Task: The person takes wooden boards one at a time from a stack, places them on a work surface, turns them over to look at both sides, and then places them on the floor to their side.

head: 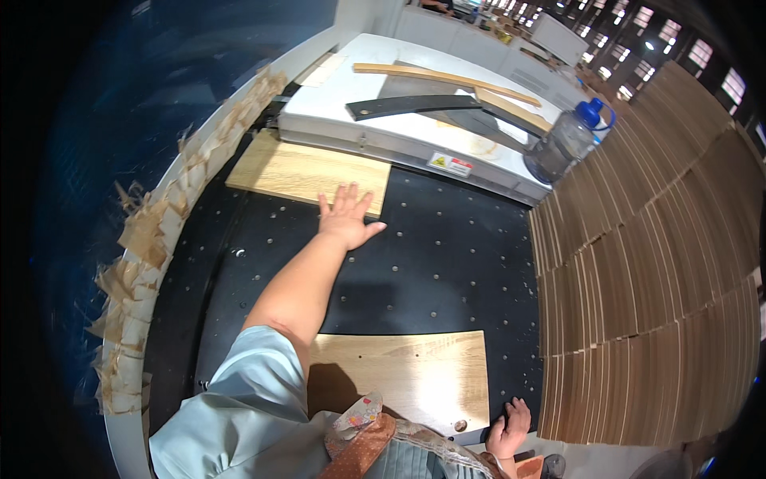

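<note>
My left hand (347, 221) reaches forward, palm down with fingers spread, its fingertips on the near right part of a wood-grain board (311, 170). That board lies against the front of a white machine housing. A second wood-grain board (407, 365) lies close to my body; it has small holes and a larger round hole near its lower right corner. My right hand (510, 428) rests at the near edge of the black table, beside that board's right edge, with nothing seen in it; whether it touches the board I cannot tell. Both boards lie on the black table (413, 299) dotted with small round studs.
Stacked brown panels (634, 287) rise along the right side. On the white housing (323, 114) lie dark and wood-coloured strips (443, 78) and a clear jug with a blue lid (559, 146). A white rim with torn tape (149, 233) curves along the left.
</note>
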Tool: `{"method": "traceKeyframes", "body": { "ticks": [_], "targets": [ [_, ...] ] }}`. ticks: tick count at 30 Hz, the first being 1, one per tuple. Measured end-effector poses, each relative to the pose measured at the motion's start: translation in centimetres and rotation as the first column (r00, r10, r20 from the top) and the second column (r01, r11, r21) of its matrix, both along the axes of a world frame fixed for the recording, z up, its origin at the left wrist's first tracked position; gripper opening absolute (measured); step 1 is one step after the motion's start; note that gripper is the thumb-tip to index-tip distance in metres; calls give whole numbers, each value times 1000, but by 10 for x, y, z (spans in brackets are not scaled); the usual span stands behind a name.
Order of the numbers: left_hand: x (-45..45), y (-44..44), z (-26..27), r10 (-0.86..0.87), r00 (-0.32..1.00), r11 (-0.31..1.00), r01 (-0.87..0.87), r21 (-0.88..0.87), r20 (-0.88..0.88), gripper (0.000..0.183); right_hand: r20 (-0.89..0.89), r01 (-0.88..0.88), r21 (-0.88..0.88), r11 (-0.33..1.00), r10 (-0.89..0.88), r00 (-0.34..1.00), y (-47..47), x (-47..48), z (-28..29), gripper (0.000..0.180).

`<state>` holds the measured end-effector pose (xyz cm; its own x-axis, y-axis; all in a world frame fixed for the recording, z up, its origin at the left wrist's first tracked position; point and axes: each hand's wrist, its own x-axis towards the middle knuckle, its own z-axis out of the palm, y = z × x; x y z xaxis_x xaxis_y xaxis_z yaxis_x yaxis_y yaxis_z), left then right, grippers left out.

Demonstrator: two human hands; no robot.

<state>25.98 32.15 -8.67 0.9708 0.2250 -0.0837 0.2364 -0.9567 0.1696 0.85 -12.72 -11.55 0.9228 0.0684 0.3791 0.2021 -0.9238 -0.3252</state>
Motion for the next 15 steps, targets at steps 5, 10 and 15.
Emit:
{"method": "traceKeyframes", "body": {
  "ticks": [5,10,15],
  "targets": [
    [1,3,6,9,1000,1000,-9,8,6,76,51,21,22,1000,-22,998,4,4,2,27],
    [1,1,5,14,1000,1000,-14,11,-3,76,58,30,21,999,-32,998,3,4,1,26],
    [4,-3,6,8,1000,1000,-7,21,-25,76,45,47,25,999,-48,998,0,3,-2,27]
  ]
}}
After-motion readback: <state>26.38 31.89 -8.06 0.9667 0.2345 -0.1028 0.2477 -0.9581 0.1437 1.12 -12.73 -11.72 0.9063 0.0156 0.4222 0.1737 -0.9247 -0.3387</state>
